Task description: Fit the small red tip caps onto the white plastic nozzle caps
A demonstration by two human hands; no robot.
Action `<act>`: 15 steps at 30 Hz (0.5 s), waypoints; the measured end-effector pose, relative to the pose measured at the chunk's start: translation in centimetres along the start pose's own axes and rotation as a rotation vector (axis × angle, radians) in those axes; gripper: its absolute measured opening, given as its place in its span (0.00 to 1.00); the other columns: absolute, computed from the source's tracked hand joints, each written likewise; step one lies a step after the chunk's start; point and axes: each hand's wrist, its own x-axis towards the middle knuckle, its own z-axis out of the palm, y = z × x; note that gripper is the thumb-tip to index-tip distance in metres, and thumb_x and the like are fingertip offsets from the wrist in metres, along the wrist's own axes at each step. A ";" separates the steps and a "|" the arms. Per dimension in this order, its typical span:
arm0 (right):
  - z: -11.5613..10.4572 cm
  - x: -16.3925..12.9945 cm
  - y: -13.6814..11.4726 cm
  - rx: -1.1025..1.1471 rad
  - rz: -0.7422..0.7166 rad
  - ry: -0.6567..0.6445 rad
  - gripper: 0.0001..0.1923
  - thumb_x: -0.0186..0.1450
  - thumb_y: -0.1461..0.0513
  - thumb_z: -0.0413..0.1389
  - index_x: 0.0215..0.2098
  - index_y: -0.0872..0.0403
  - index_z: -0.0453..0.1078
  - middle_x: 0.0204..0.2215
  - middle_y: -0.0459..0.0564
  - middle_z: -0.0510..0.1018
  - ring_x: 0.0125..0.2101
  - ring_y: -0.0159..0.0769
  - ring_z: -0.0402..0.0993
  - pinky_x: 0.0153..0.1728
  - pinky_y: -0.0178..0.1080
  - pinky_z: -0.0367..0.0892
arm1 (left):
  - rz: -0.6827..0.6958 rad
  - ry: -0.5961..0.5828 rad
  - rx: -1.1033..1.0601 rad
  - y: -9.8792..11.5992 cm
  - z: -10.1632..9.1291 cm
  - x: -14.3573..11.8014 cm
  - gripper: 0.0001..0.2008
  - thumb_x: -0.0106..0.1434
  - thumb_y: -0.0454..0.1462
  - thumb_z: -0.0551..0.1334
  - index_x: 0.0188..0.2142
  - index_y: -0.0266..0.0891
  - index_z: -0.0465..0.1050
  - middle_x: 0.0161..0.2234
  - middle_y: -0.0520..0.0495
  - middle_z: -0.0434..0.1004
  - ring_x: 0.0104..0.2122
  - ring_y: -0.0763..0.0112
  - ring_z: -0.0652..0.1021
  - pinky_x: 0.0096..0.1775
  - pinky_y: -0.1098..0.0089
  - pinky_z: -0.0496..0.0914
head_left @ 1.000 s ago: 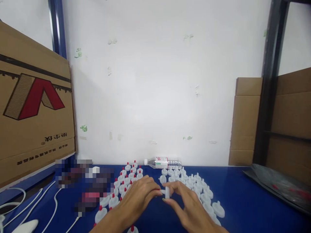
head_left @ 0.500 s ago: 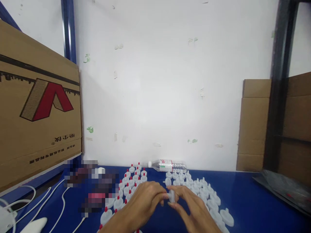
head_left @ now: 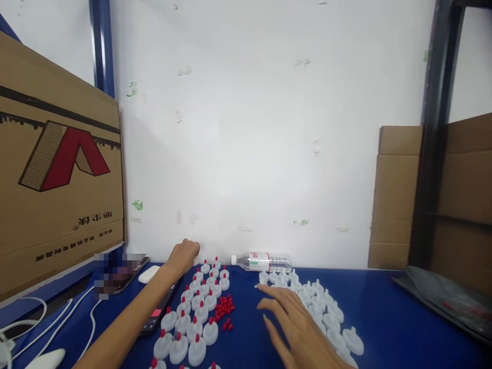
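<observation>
My left hand (head_left: pixel 183 257) reaches far forward to the back of a group of white caps with red tips (head_left: pixel 198 307); its fingers curl down and what they hold is hidden. My right hand (head_left: pixel 290 318) hovers open, palm down, over the blue table (head_left: pixel 384 318), beside a group of plain white caps (head_left: pixel 326 315) on its right. A small heap of loose red tips (head_left: pixel 225 307) lies between the two groups.
A clear water bottle (head_left: pixel 261 261) lies on its side by the white wall. A phone (head_left: pixel 157 310) lies under my left forearm. White cables (head_left: pixel 46 318) run at the left below a large cardboard box (head_left: pixel 57 179). More cardboard (head_left: pixel 395 195) and a dark bag (head_left: pixel 446 297) are at the right.
My hands were together, pinching a white cap between them. Now they are apart: the left has stretched forward to the back of the red-tipped caps and the right is spread open.
</observation>
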 end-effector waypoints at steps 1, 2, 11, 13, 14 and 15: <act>0.0 0.1 0.1 -0.020 -0.002 -0.007 0.16 0.69 0.68 0.49 0.53 0.47 0.65 0.57 0.55 0.74 0.56 0.45 0.73 0.55 0.49 0.72 | -0.002 -0.039 0.002 -0.3 0.7 0.4 0.16 0.71 0.42 0.63 0.54 0.38 0.71 0.53 0.43 0.74 0.48 0.60 0.78 0.49 0.54 0.75; 0.1 0.1 0.2 -0.041 0.003 -0.019 0.16 0.69 0.68 0.50 0.53 0.47 0.66 0.57 0.55 0.74 0.56 0.46 0.72 0.55 0.50 0.72 | -0.002 -0.072 0.001 -0.4 1.3 0.6 0.17 0.71 0.42 0.63 0.55 0.39 0.70 0.54 0.43 0.74 0.48 0.60 0.78 0.48 0.55 0.75; 1.3 0.9 3.3 -0.290 0.106 -0.213 0.20 0.70 0.64 0.53 0.60 0.48 0.65 0.63 0.58 0.68 0.64 0.55 0.62 0.62 0.64 0.59 | 0.058 0.003 -0.076 2.5 -0.9 -1.6 0.12 0.73 0.37 0.57 0.51 0.36 0.74 0.52 0.38 0.74 0.53 0.54 0.74 0.52 0.52 0.70; 1.8 1.8 4.1 -0.340 0.089 -0.285 0.22 0.70 0.64 0.54 0.62 0.50 0.64 0.62 0.60 0.69 0.63 0.57 0.64 0.61 0.65 0.59 | 0.139 0.018 -0.136 4.7 -1.7 -3.3 0.14 0.74 0.35 0.52 0.48 0.39 0.76 0.50 0.39 0.76 0.53 0.56 0.74 0.50 0.58 0.69; 2.2 2.3 4.4 -0.360 0.075 -0.321 0.22 0.69 0.64 0.54 0.62 0.52 0.65 0.61 0.61 0.71 0.62 0.58 0.65 0.60 0.65 0.59 | 0.188 -0.004 -0.170 5.9 -2.0 -4.3 0.13 0.73 0.36 0.53 0.45 0.42 0.78 0.48 0.42 0.77 0.51 0.58 0.75 0.48 0.62 0.69; 2.6 2.8 4.8 -0.374 0.059 -0.350 0.22 0.69 0.64 0.56 0.61 0.54 0.66 0.59 0.62 0.73 0.61 0.58 0.66 0.60 0.65 0.59 | 0.239 -0.040 -0.198 6.9 -2.1 -5.2 0.11 0.70 0.36 0.56 0.41 0.44 0.79 0.46 0.46 0.79 0.49 0.61 0.76 0.46 0.66 0.69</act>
